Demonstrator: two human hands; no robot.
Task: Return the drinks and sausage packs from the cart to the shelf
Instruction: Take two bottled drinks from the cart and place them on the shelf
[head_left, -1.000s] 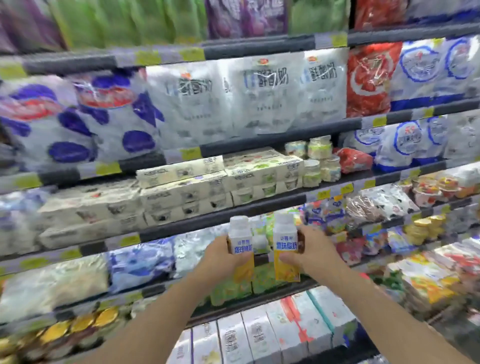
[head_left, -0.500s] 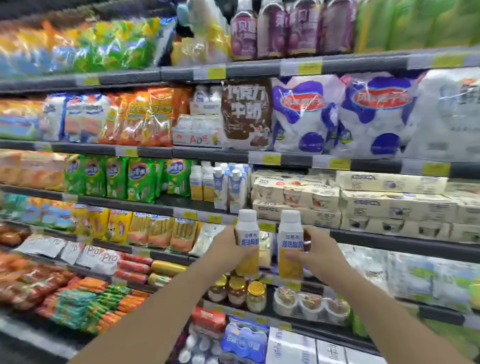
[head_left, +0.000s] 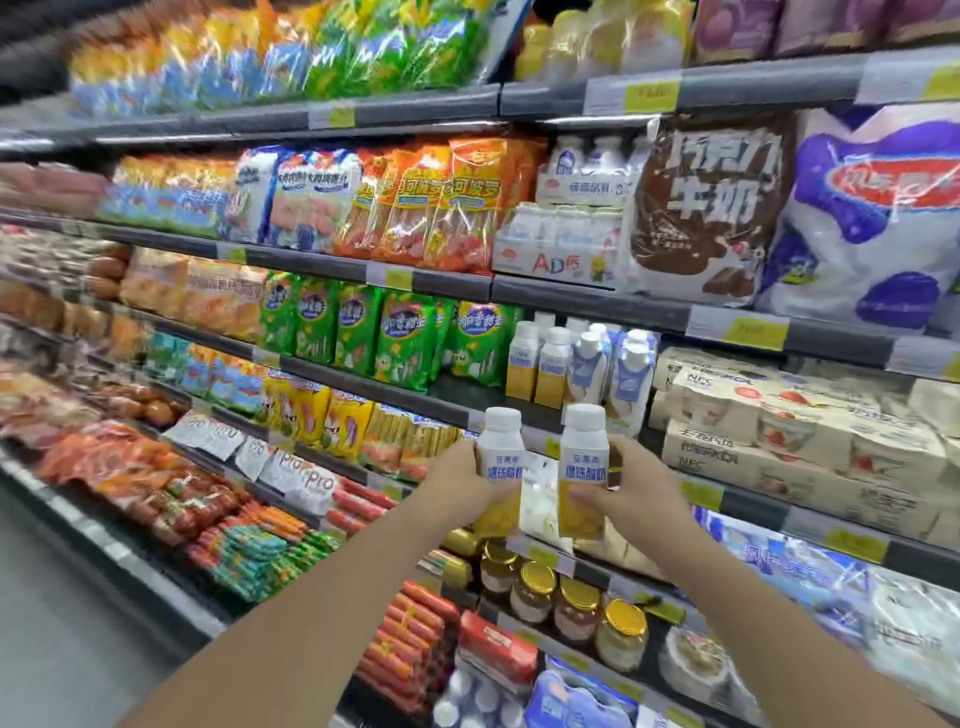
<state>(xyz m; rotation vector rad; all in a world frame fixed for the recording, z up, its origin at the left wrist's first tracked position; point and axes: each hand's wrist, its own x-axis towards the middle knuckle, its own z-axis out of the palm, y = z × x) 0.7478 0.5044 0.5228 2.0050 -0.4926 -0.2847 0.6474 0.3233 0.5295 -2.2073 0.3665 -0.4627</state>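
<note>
Drinks are in both of your hands: two small bottles with white caps, white upper labels in blue print and yellow lower halves, held upright side by side in front of the shelf (head_left: 519, 413). Your left hand (head_left: 457, 480) wraps the left bottle (head_left: 500, 457) from its outer side, fingers curled round the body, so that grip is pressed closed on the bottle. Your right hand (head_left: 641, 480) holds the right bottle (head_left: 584, 467) the same way from the other side, thumb lying across the yellow lower part and fingers curled behind it. The two bottles stand near each other with a narrow gap between them, caps level, the right one slightly nearer you.

Both forearms reach up and forward from the bottom corners of the view and converge toward the middle, wrists roughly straight.

Just beyond and above the held bottles, on the shelf, stand matching bottles (head_left: 537, 364) in a short row, with taller white and blue cartons (head_left: 631, 374) beside them on the right. Green sausage packs (head_left: 402, 340) stand further left on that same level. Gold-lidded jars (head_left: 576, 605) sit on a lower level beneath your hands.
</note>
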